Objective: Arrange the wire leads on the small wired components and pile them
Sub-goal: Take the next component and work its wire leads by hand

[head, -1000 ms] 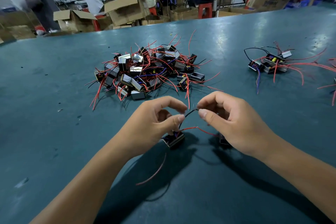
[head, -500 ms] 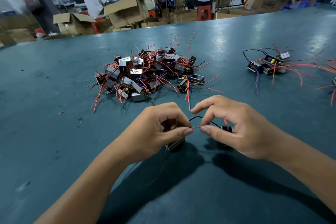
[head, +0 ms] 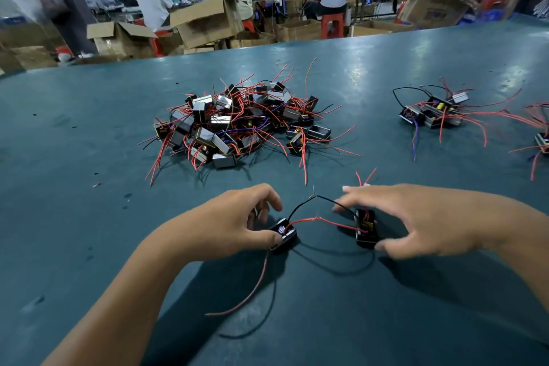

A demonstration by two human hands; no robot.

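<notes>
Green table [head: 89, 128] — 2 hands, left hand [head: 234, 217] and right hand [head: 416, 217], each gripping 1 component.

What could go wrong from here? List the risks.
1. The left hand and right hand each hold a component; pulling them apart may undo the twisted black lead joint and red lead joint.
2. The long red lead trailing toward the person may snag.
</notes>
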